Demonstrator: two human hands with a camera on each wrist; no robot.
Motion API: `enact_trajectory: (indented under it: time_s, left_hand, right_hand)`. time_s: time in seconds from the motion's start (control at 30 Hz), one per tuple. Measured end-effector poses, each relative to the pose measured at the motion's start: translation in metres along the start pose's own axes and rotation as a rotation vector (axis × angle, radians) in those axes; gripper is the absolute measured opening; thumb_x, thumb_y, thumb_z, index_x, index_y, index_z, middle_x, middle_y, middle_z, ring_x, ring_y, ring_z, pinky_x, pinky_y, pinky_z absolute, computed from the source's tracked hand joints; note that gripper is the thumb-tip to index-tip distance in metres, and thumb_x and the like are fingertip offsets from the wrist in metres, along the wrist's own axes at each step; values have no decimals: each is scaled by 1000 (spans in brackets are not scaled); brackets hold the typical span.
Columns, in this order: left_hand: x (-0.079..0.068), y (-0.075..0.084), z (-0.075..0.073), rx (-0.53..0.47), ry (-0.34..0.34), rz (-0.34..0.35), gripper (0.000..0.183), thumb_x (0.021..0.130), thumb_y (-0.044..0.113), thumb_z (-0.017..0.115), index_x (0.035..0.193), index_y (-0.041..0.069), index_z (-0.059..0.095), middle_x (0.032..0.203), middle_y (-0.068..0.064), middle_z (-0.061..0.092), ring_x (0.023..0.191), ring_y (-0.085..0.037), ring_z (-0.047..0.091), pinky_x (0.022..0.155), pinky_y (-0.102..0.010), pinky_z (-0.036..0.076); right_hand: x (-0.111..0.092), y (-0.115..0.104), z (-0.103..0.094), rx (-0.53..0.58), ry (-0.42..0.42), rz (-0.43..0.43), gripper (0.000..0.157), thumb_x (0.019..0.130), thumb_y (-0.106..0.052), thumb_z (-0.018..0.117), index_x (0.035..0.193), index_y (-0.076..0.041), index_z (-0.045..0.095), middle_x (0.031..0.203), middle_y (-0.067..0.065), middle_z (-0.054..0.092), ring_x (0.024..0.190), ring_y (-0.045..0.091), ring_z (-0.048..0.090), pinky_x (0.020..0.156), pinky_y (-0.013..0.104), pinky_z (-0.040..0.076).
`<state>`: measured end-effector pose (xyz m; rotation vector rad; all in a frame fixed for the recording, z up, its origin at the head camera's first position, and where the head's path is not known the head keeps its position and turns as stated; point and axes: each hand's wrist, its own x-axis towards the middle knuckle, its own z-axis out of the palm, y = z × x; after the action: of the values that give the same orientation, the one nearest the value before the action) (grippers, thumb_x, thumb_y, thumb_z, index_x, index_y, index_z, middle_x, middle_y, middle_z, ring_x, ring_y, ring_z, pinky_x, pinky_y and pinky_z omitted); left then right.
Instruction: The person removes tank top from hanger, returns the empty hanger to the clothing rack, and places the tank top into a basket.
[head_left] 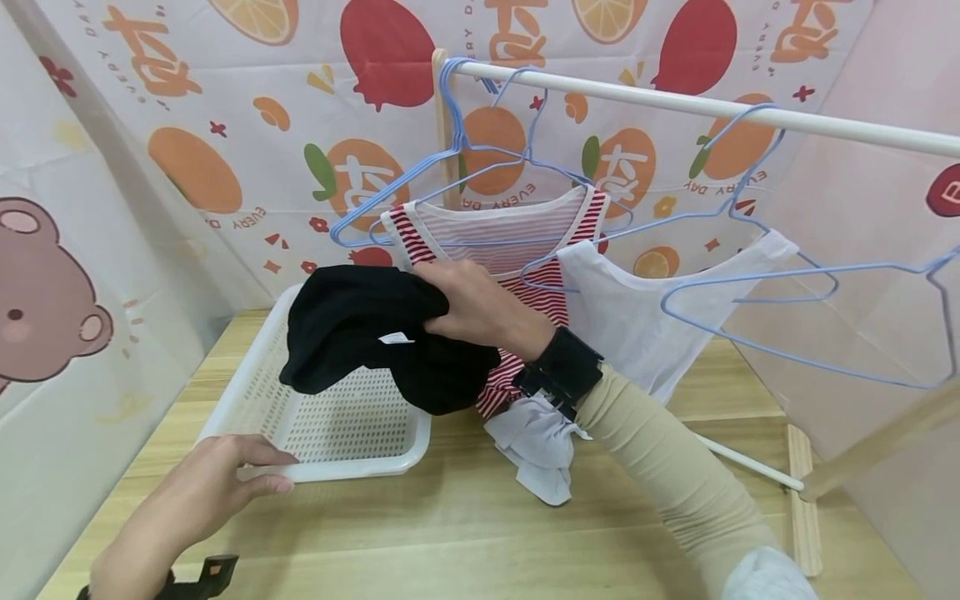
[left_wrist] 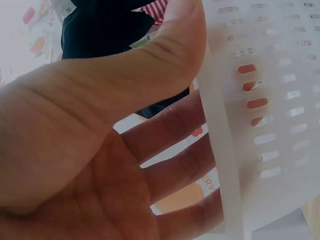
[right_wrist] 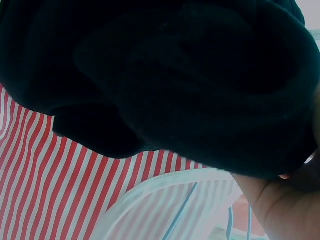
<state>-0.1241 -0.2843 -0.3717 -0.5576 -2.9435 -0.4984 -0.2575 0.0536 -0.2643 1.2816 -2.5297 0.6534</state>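
My right hand [head_left: 480, 304] grips a bunched black garment [head_left: 352, 312] above the white plastic basket [head_left: 416, 442]. A small white tag shows on the cloth, and its lower part hangs beside the basket's right side. In the right wrist view the black cloth [right_wrist: 165, 95] fills most of the picture, in front of a red-striped top [right_wrist: 45, 175]. My left hand [head_left: 198, 492] pinches the basket's near rim at its left corner. The left wrist view shows the thumb on one side of the rim and the fingers [left_wrist: 170, 125] passing behind the perforated wall [left_wrist: 280, 100].
A white rail [head_left: 675, 102] with blue hangers [head_left: 405, 179] crosses the right side. The striped top [head_left: 408, 237] and a white sleeveless top [head_left: 637, 308] hang from it. A crumpled pale cloth [head_left: 536, 446] lies near the rack, whose wooden foot [head_left: 806, 500] stands at the right.
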Motion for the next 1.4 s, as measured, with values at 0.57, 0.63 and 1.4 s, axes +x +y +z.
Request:
enact_trajectory:
  time_s: [0.57,0.63,1.4]
  left_hand:
    - [-3,-1,0,28,31,21,23,68,27,92,88,22,83,87,12,79,97,-26,73,85,-40,59]
    - [-3,-2,0,29,32,26,23,68,27,92,88,22,83,87,12,79,97,-26,74,85,-41,59]
    - [-1,1,-3,-12,-10,5,21,71,27,90,90,20,83,88,9,79,87,-6,71,76,-31,59]
  right_hand:
    - [21,-6,3,-25,-13,-11,49,90,-17,80,132,-1,61,121,12,71,107,24,65,102,33,55]
    - [23,-6,3,-21,-20,-5,48,90,-17,80,131,-1,60,120,12,71,107,24,65,102,33,55]
    - [48,-5,19,-47,-45,21,40,92,-19,78,125,-3,61,113,9,72,99,21,64,92,29,53]
